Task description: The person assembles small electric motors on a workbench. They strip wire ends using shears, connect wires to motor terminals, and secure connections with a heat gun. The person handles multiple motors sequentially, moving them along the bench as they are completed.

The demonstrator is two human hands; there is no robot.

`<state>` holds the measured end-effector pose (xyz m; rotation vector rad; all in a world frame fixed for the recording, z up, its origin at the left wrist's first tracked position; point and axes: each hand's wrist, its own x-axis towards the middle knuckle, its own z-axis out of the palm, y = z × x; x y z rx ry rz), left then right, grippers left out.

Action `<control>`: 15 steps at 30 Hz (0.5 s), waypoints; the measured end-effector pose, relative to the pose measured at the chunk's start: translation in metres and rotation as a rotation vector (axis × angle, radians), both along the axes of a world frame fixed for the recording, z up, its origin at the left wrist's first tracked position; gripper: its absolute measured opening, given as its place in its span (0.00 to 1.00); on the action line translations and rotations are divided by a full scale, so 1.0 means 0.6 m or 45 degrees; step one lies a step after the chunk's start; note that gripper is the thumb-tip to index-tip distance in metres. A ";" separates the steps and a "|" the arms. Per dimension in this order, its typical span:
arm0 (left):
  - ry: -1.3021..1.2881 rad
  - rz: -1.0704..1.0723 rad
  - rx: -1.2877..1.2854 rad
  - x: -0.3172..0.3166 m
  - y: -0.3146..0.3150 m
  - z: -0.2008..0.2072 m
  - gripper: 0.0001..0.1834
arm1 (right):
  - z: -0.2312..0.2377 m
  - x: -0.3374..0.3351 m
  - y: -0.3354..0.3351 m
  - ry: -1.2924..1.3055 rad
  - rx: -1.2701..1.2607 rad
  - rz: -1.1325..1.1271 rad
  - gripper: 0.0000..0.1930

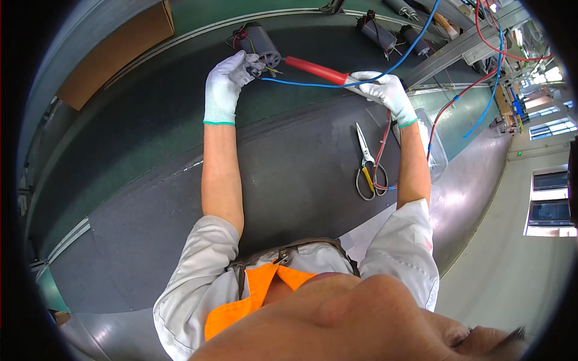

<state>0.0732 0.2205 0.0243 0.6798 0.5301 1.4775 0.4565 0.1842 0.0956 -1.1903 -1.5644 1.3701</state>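
Note:
A dark grey cylindrical motor (pixel 257 40) with red, black and yellow wires lies on the green-and-black work surface. My left hand (pixel 230 73), in a white glove, is at its near end with the fingers closed. What they pinch is too small to make out. A thin blue tube (pixel 307 85) ends beside these fingers and runs right, past my other hand. In my gloved right hand (pixel 388 95) is a rod-shaped tool (pixel 316 70) with a red front part and a pale rear part. Its narrow tip points left, close to the motor's end.
Scissors (pixel 365 159) and a red cord (pixel 383 144) lie left of my right forearm. A clear plastic tub (pixel 439 153) stands beyond that forearm. More motors (pixel 376 35) lie at the far right near a metal frame (pixel 442 57). A cardboard box (pixel 117 54) is at far left.

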 end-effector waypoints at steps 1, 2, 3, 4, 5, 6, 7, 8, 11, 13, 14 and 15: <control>-0.018 -0.012 0.000 -0.001 0.001 -0.001 0.14 | -0.002 -0.001 0.011 0.141 -0.054 0.081 0.16; -0.037 -0.022 0.002 -0.002 0.001 -0.002 0.14 | -0.007 -0.004 0.028 -0.172 0.100 0.093 0.15; -0.055 -0.032 0.004 -0.002 0.002 -0.002 0.14 | -0.012 -0.002 0.037 -0.290 0.185 0.119 0.15; -0.044 -0.020 0.003 -0.001 0.003 -0.003 0.14 | -0.019 -0.002 0.046 -0.408 0.270 0.142 0.15; -0.030 -0.007 0.000 0.001 0.000 0.002 0.15 | -0.019 -0.011 0.049 -0.523 0.354 0.166 0.14; -0.016 0.003 -0.003 0.002 -0.004 0.005 0.15 | -0.007 -0.017 0.046 -0.552 0.062 0.089 0.13; -0.041 -0.023 0.003 -0.002 -0.005 0.001 0.15 | -0.013 -0.020 0.048 -0.495 0.082 0.142 0.15; -0.068 -0.054 0.015 -0.008 -0.002 -0.004 0.15 | -0.018 -0.020 0.051 -0.440 0.108 0.187 0.16; -0.078 0.005 -0.060 -0.010 0.009 -0.017 0.15 | 0.011 -0.050 0.037 -0.721 0.197 0.161 0.14; -0.034 -0.028 -0.115 -0.005 0.026 -0.018 0.15 | -0.006 -0.040 0.041 -0.834 0.346 0.132 0.13; -0.048 -0.064 -0.065 -0.007 0.029 -0.020 0.15 | -0.010 -0.039 0.037 -0.777 0.316 0.086 0.13; -0.056 -0.094 -0.024 -0.011 0.027 -0.024 0.15 | -0.010 -0.044 0.025 -0.710 0.280 0.050 0.13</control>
